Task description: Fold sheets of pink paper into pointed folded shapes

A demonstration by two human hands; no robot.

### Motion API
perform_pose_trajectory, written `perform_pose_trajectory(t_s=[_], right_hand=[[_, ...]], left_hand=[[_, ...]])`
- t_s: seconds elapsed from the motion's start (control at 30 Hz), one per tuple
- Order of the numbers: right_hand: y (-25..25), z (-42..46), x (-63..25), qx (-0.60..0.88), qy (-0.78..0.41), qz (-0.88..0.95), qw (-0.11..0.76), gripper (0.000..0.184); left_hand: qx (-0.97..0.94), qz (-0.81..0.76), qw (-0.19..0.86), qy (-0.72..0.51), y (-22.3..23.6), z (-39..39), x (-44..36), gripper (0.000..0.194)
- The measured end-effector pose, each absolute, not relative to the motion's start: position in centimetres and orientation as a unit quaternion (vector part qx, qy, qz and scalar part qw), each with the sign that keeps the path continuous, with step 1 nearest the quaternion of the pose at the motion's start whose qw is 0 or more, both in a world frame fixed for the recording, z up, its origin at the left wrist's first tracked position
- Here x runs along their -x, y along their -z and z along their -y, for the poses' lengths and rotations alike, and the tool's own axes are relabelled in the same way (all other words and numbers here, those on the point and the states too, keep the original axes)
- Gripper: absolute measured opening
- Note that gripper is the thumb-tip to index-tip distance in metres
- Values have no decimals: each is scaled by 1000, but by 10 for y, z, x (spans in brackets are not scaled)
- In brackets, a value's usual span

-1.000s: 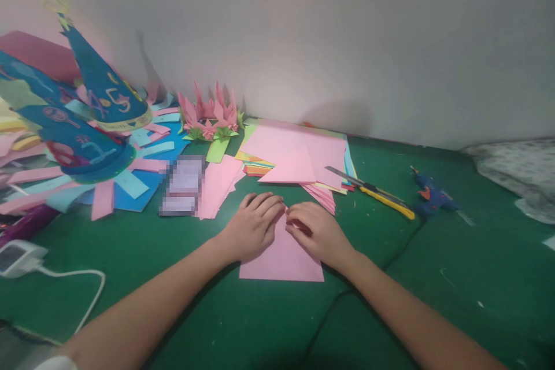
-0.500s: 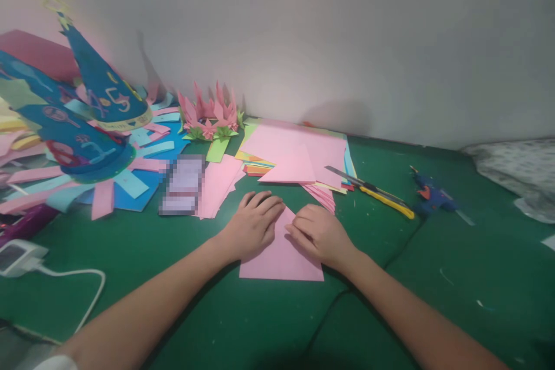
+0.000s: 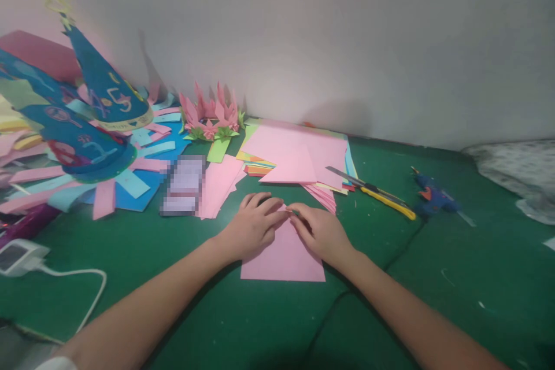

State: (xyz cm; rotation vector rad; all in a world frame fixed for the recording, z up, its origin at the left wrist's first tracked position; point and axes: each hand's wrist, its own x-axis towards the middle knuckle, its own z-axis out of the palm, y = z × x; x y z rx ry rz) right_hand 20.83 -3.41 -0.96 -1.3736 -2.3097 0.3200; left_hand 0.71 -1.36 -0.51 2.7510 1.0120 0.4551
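A pink sheet of paper (image 3: 281, 263) lies on the green tabletop in front of me, its far part covered by my hands. My left hand (image 3: 256, 225) rests palm down on the sheet's left side with its fingers spread and slightly bent. From the right, my right hand (image 3: 323, 234) pinches at the paper's far edge between thumb and forefinger. The fingertips of both hands meet there, so the exact fold or edge is partly hidden.
Behind my hands are stacked coloured papers (image 3: 299, 139). A yellow utility knife (image 3: 388, 202) and a blue glue gun (image 3: 436, 196) lie right. Leftward are a phone (image 3: 182, 185), a pink paper crown (image 3: 212, 113), blue cone hats (image 3: 106, 81) and a white cable (image 3: 104, 283).
My right hand has shifted slightly away from me to the sheet's far edge, and its thumb and forefinger have come up against my left fingertips. The left hand has barely moved.
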Motion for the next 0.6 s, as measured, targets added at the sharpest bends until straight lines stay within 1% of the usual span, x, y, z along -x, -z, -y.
perform_pose_trajectory(t_s=[0.07, 0.1, 0.17, 0.23, 0.33, 0.4, 0.5, 0.6], right_hand=[[11, 34, -207, 492, -93, 842, 204, 26], [11, 34, -207, 489, -81, 846, 193, 29], [12, 35, -207, 488, -64, 854, 171, 31], [12, 36, -209, 483, -60, 859, 158, 29], [11, 37, -211, 474, -55, 861, 175, 24], [10, 37, -212, 471, -46, 861, 183, 21], [8, 34, -212, 441, -50, 875, 196, 18], [7, 31, -213, 392, -75, 890, 218, 20]], left_hand=[[-922, -339, 105, -156, 2, 14, -7, 33], [-919, -340, 119, -160, 1, 14, -6, 32], [-910, -342, 154, -176, -1, 14, -5, 39], [-893, -345, 194, -215, 1, 13, -4, 39], [-849, -375, 241, -284, 6, 9, -1, 31], [-815, -420, 246, -315, 10, 5, 1, 28], [-767, -484, 253, -336, 12, 0, 4, 27], [-736, -513, 285, -338, 12, -3, 7, 23]])
